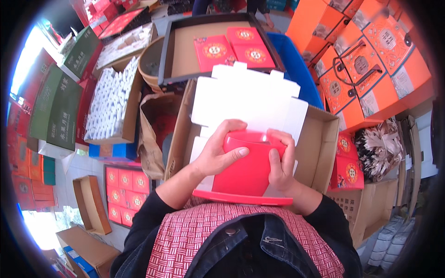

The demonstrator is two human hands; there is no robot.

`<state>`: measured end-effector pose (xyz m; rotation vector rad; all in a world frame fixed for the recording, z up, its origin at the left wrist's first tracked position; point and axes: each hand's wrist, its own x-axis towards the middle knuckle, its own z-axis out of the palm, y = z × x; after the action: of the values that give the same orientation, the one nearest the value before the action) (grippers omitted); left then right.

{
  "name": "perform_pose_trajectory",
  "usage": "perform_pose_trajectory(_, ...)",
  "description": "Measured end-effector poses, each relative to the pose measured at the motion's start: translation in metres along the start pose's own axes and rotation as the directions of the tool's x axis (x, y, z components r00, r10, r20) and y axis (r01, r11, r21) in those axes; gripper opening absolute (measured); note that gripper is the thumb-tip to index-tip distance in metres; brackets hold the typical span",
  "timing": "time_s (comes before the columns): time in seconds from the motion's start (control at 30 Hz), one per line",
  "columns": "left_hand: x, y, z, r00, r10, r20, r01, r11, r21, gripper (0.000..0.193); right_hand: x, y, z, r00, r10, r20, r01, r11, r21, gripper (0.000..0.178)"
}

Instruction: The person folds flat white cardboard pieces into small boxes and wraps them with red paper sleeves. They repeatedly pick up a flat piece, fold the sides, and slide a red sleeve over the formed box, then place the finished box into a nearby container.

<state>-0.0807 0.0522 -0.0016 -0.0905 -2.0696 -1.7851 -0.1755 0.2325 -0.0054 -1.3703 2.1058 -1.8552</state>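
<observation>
My left hand (218, 150) and my right hand (282, 162) grip a glossy red cardboard box (244, 164) in front of my apron. The box is partly folded, its top end bowed around a slit-like opening, and a long red flap runs along its lower end. My left thumb lies across the red face near the top; the fingers of that hand curl over the upper left edge. On the other side, my right fingers wrap over the top right corner with the thumb on the face. Beneath and beyond lie flat white carton blanks (245, 95) with tabs.
A large cardboard box (320, 153) sits under the blanks. Behind is a black-rimmed tray (185, 53) with several red printed boxes (243, 46). A carton of white packets (111, 99) stands left, orange gift boxes (366, 69) are stacked right, and a blue bin (296, 69) is behind.
</observation>
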Motion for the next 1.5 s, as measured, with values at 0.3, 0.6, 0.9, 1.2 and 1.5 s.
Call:
perform_pose_trajectory(0.3, -0.003, -0.006, 0.003, 0.99, -0.126, -0.066, 0.105, 0.96, -0.258, 0.033, 0.017, -0.002, -0.022, 0.986, -0.074, 0.147, 0.07, 0.997, 0.034, 0.026)
perform_pose_trajectory(0.6, -0.001, -0.007, 0.001, 0.997, -0.044, -0.059, 0.032, 0.981, -0.193, 0.033, 0.046, -0.006, -0.035, 0.916, 0.261, 0.305, -0.351, 0.89, 0.292, 0.017)
perform_pose_trajectory(0.9, -0.001, -0.008, 0.001, 0.994, -0.096, -0.059, 0.081, 0.974, -0.211, 0.039, 0.067, -0.02, -0.042, 0.849, 0.376, 0.371, -0.437, 0.895, 0.094, 0.015)
perform_pose_trajectory(1.2, -0.001, -0.012, 0.0, 0.995, -0.093, -0.037, 0.079, 0.959, -0.272, 0.041, 0.086, -0.021, -0.041, 0.633, 0.529, 0.565, -0.639, 0.77, -0.005, 0.018)
perform_pose_trajectory(1.5, -0.002, -0.014, 0.001, 0.988, -0.103, -0.114, 0.08, 0.978, -0.191, 0.028, 0.042, -0.013, -0.026, 0.936, 0.056, 0.349, -0.06, 0.998, 0.001, 0.024)
